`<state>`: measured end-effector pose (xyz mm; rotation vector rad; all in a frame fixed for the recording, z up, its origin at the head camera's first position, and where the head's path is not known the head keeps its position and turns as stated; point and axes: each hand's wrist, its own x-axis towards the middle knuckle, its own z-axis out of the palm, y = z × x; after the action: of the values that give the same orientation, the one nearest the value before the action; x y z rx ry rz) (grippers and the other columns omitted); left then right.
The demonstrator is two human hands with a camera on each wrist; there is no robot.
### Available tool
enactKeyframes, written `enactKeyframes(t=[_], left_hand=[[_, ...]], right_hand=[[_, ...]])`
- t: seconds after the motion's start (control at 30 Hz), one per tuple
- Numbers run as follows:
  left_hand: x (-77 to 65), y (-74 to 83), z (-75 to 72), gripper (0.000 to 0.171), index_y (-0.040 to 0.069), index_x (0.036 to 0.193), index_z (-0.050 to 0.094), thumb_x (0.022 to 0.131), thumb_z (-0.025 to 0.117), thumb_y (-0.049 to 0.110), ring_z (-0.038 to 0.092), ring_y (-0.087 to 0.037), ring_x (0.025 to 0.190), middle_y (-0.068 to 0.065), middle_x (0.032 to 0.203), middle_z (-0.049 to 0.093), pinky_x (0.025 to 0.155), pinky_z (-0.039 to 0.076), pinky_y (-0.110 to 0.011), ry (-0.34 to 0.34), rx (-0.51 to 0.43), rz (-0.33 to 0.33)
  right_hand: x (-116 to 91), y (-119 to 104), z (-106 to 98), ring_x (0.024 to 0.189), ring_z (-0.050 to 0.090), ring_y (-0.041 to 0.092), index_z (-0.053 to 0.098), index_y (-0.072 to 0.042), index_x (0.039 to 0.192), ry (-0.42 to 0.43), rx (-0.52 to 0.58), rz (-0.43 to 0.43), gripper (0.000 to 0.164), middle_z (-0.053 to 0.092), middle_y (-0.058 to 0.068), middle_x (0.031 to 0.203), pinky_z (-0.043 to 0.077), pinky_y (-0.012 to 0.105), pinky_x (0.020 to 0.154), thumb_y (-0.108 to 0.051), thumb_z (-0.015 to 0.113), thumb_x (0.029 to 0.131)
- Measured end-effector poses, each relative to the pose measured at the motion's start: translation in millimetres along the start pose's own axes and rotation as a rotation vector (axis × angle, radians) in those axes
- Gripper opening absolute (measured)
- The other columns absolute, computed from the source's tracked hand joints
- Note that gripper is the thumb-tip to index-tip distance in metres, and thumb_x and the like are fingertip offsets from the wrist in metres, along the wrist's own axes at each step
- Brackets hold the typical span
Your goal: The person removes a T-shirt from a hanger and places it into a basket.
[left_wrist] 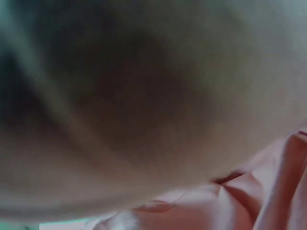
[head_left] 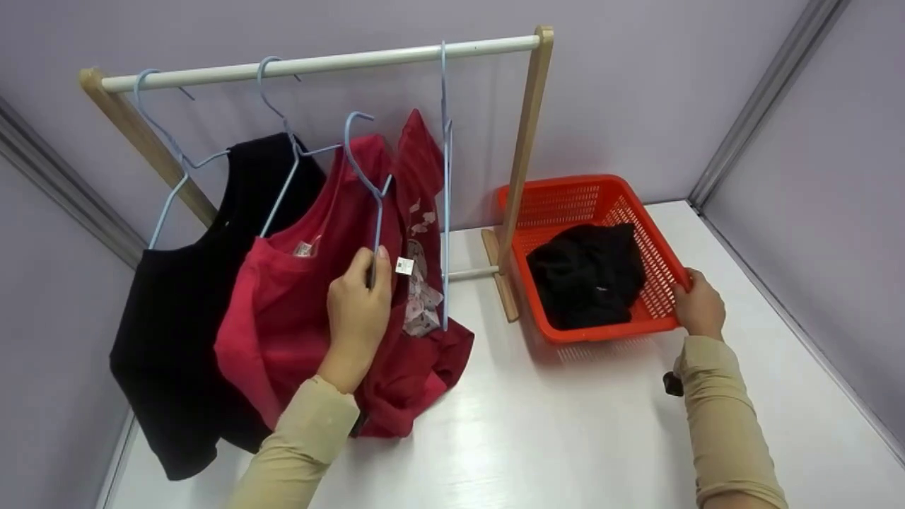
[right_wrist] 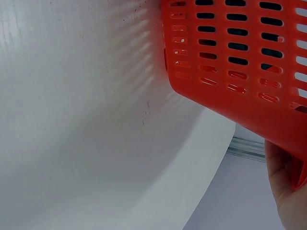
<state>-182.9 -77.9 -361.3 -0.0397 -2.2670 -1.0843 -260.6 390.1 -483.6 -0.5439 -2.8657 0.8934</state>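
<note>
Honestly, the right grip (head_left: 700,305) holds the red basket (head_left: 615,330) by its right rim, and the left grip (head_left: 357,311) is curled round a blue hanger (head_left: 380,201) left of it. Looks like it could snag the dark red top (head_left: 418,170) right beside it, or drop if released, since the hook's off the white rail (head_left: 368,59). It runs roughly near-to-far, hook end far, tip rightward.

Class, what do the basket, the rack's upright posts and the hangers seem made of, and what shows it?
Basket: probably moulded plastic with a slight sheen; regular slots pierce its uniformly red walls.
Upright posts: apparently smooth wood, judging by their tan, timber colour.
Hangers: perhaps coated wire, being thin and evenly light blue; the core is hidden.
</note>
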Motion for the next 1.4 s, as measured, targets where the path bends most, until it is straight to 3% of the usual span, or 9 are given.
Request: enactKeyframes(t=[0.23,0.33,0.5,0.6,0.73,1.1,1.23,1.4], left_hand=[[-10.1,-8.4,4.5,0.021,0.005,0.092,0.057,0.099,0.049,0.023,0.041,-0.019,0.053,0.002,0.056,0.034,0.052,0.036,-0.032,-0.009,-0.006,-0.004],[-14.2,-12.1,7.0,0.021,0.005,0.104,0.059,0.099,0.049,0.024,0.046,-0.02,0.057,-0.003,0.057,0.048,0.057,0.043,-0.038,-0.023,-0.014,-0.032],[-22.0,-20.5,10.0,0.025,0.006,0.116,0.054,0.1,0.047,0.023,0.042,-0.017,0.054,-0.002,0.059,0.049,0.055,0.039,-0.034,-0.051,-0.01,-0.064],[-25.7,-25.3,11.2,0.022,0.006,0.115,0.053,0.1,0.047,0.021,0.04,-0.017,0.052,0.0,0.058,0.043,0.052,0.035,-0.032,-0.043,0.004,-0.05],[-28.0,-27.4,12.6,0.02,0.006,0.111,0.054,0.099,0.047,0.02,0.047,-0.02,0.054,-0.006,0.063,0.053,0.051,0.04,-0.036,-0.022,0.014,-0.034],[-26.8,-24.3,10.7,0.017,0.006,0.103,0.055,0.097,0.047,0.021,0.056,-0.019,0.062,-0.006,0.074,0.064,0.058,0.047,-0.039,-0.028,-0.017,-0.039],[-28.5,-27.5,5.4,0.018,0.006,0.103,0.055,0.097,0.048,0.021,0.057,-0.019,0.063,-0.006,0.075,0.065,0.059,0.047,-0.039,-0.041,-0.008,-0.045],[-30.1,-32.7,-2.5,0.018,0.005,0.103,0.056,0.096,0.051,0.022,0.056,-0.018,0.064,-0.007,0.076,0.065,0.06,0.045,-0.037,-0.027,-0.012,-0.052]], right_hand=[[1.8,0.8,0.3,0.114,0.051,0.049,0.032,0.003,0.143,-0.02,-0.007,0.017,0.048,0.049,0.034,0.129,0.04,0.057,0.096,-0.018,0.039,0.1],[2.0,1.8,0.7,0.111,0.052,0.048,0.032,0.003,0.142,-0.014,-0.007,0.013,0.048,0.05,0.034,0.127,0.041,0.057,0.093,-0.018,0.039,0.1],[1.7,1.5,2.4,0.107,0.053,0.047,0.033,0.004,0.142,-0.008,-0.009,0.007,0.048,0.051,0.034,0.125,0.041,0.057,0.091,-0.018,0.039,0.1],[1.8,0.1,2.7,0.111,0.052,0.048,0.032,0.003,0.142,-0.019,-0.005,0.009,0.048,0.049,0.034,0.128,0.04,0.057,0.094,-0.018,0.038,0.1],[1.1,-1.4,0.8,0.115,0.049,0.049,0.031,0.003,0.143,-0.034,-0.007,0.005,0.048,0.047,0.034,0.13,0.039,0.057,0.098,-0.018,0.037,0.1],[0.6,2.0,-4.1,0.104,0.052,0.044,0.032,0.005,0.142,-0.031,-0.022,-0.008,0.049,0.05,0.034,0.124,0.042,0.056,0.089,-0.015,0.037,0.098],[-1.4,-1.2,-4.8,0.104,0.051,0.046,0.036,0.01,0.137,0.008,-0.005,-0.026,0.049,0.049,0.036,0.121,0.041,0.057,0.091,-0.013,0.038,0.095],[-4.2,-25.5,-3.4,0.112,0.046,0.05,0.044,0.015,0.129,0.178,0.091,-0.129,0.043,0.048,0.038,0.121,0.036,0.057,0.098,-0.004,0.038,0.091]])
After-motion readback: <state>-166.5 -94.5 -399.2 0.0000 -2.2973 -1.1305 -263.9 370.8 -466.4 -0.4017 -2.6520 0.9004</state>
